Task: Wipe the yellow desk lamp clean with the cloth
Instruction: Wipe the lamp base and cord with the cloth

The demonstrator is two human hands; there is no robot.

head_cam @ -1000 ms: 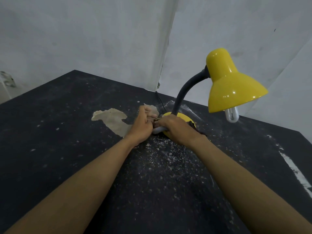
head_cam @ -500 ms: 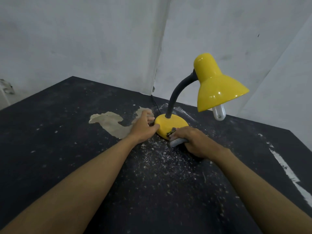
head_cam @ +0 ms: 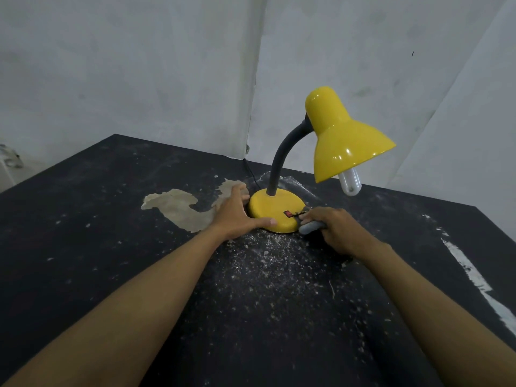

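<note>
The yellow desk lamp stands upright on the black table, its round base at centre with a red switch, a dark bent neck and a yellow shade with a white bulb hanging out. My left hand wraps the base's left side, thumb along its front rim. My right hand is closed on a small grey-blue cloth, pressed against the base's right front edge beside the switch. Most of the cloth is hidden under the fingers.
The black table is strewn with white crumbs and dust in front of the lamp. A tan worn patch lies left of the base. A black cord runs back toward the white wall corner. White paint streaks mark the table's right edge.
My right hand has slid with the cloth from on top of the base to its right front edge, uncovering the base and the red switch. My left hand has shifted to grip the base's side.
</note>
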